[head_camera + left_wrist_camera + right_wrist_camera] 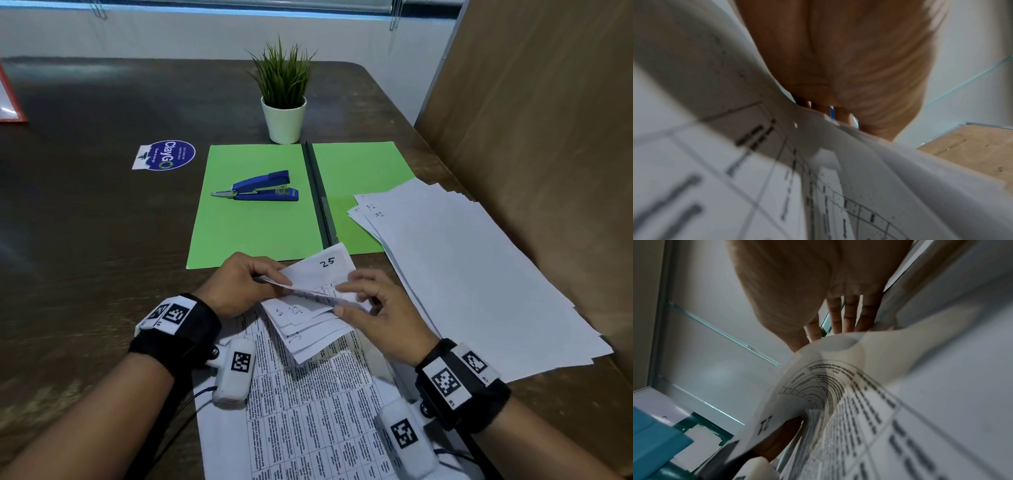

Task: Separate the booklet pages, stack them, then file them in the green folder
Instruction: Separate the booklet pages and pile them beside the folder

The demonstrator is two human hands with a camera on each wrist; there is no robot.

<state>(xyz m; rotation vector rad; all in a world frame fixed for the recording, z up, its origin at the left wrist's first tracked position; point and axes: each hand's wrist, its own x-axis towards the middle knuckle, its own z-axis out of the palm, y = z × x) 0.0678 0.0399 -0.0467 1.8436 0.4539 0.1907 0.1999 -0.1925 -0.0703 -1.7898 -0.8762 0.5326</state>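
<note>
The green folder (257, 219) lies open on the dark table, with a blue stapler (260, 187) on its left leaf. A loose stack of separated white pages (472, 274) lies to the right, overlapping the folder's right leaf. The printed booklet (308, 411) lies in front of me, its top corner pages fanned and lifted. The uppermost lifted sheet is marked 25 (327, 263). My left hand (270, 278) pinches the lifted corners from the left. My right hand (347, 298) pinches a sheet edge between thumb and fingers. The wrist views show the curled printed paper (756, 178) (859, 402) close below each palm.
A potted plant (283, 113) stands just behind the folder. A round blue sticker (164, 155) lies to the folder's left. A brown partition (531, 137) walls the right side, close to the page stack. A red-edged item (10, 106) sits at the far left edge.
</note>
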